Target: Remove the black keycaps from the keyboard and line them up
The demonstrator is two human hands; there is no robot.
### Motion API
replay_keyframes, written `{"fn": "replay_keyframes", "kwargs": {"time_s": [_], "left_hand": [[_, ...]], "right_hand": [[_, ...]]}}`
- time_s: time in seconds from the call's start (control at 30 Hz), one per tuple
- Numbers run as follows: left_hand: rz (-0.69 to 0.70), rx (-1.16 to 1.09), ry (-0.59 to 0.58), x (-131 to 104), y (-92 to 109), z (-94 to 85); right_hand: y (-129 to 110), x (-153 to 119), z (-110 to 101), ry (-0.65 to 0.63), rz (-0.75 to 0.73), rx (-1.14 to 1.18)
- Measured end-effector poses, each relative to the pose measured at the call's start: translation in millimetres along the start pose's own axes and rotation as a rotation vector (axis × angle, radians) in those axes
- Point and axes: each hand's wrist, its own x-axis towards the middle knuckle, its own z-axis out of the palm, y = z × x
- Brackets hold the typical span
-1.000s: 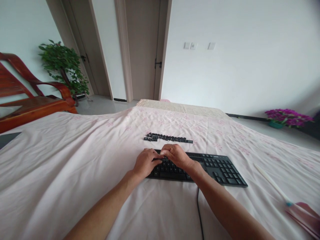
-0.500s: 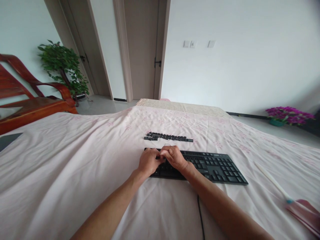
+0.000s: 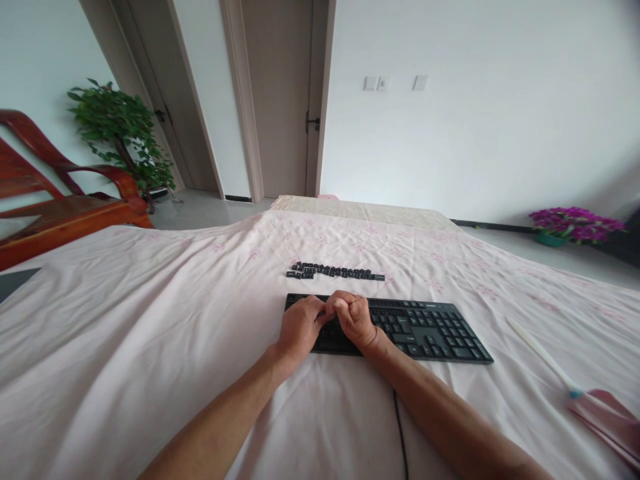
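A black keyboard (image 3: 425,333) lies on the pale flowered cloth, with its left half partly under my hands. My right hand (image 3: 354,319) is a closed fist over the keys; a thin wire loop, apparently part of a wire keycap puller (image 3: 354,293), pokes out past its knuckles. Against it, my left hand (image 3: 300,327) rests over the keyboard's left end, thumb and fingers pinched together. What sits between those left fingertips is hidden. Beyond the keyboard, several loose black keycaps (image 3: 333,271) lie in uneven rows.
A black cable (image 3: 401,433) runs from the keyboard toward me under my right forearm. To the right lies a white stick with a pink flap (image 3: 607,420). A dark flat object (image 3: 17,281) is at the left edge. A wooden chair (image 3: 75,200) stands beyond.
My right hand has shifted slightly right and turned, so the wire loop shows less. My left hand stays beside it, moved a little. The whole view has shifted slightly.
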Motion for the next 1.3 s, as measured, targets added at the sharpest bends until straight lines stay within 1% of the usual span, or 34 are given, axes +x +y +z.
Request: {"fn": "replay_keyframes", "kwargs": {"time_s": [0.1,0.2,0.27,0.33,0.43,0.5,0.6,0.7,0.8,0.93,1.0,1.07,1.17,1.3], "left_hand": [[0.020,-0.096,-0.017,0.2,-1.2,0.0],[0.005,-0.185,-0.022,2.7,-4.3,-0.1],[-0.038,-0.279,-0.018,4.6,-6.8,0.5],[-0.110,-0.399,-0.007,6.5,-9.7,1.8],[-0.208,-0.534,0.045,9.0,-15.7,4.1],[-0.242,-0.590,0.089,10.1,-20.2,5.3],[-0.278,-0.648,0.128,10.5,-25.0,6.1],[-0.292,-0.669,0.149,10.0,-25.6,5.8],[-0.296,-0.668,0.150,9.8,-23.4,4.9],[-0.289,-0.633,0.161,9.0,-20.4,3.1],[-0.269,-0.546,0.192,7.5,-19.3,1.3],[-0.243,-0.404,0.210,5.3,-18.8,-1.3],[-0.188,-0.219,0.197,2.8,-18.9,-5.6],[-0.154,-0.099,0.177,2.3,-19.9,-8.2]], "right_hand": [[0.1,-2.7,1.1,0.036,0.009,0.051],[-1.7,-2.0,1.0,0.042,-0.024,0.013],[-4.5,-0.1,-1.5,0.066,-0.071,-0.045],[-8.1,3.2,-6.6,0.108,-0.116,-0.112],[-13.2,11.5,-17.3,0.137,-0.124,-0.217],[-14.8,17.7,-23.2,0.086,-0.059,-0.266],[-13.6,23.2,-25.8,-0.045,0.071,-0.319],[-11.2,22.1,-22.3,-0.152,0.114,-0.394],[-10.7,19.4,-17.9,-0.213,0.135,-0.449],[-9.1,24.7,-16.6,-0.222,0.178,-0.476],[-4.7,33.2,-17.5,-0.198,0.224,-0.467],[2.9,44.6,-18.0,-0.161,0.304,-0.454],[17.7,63.0,-15.0,-0.125,0.431,-0.440],[33.7,80.4,-4.6,-0.108,0.522,-0.507]]}}
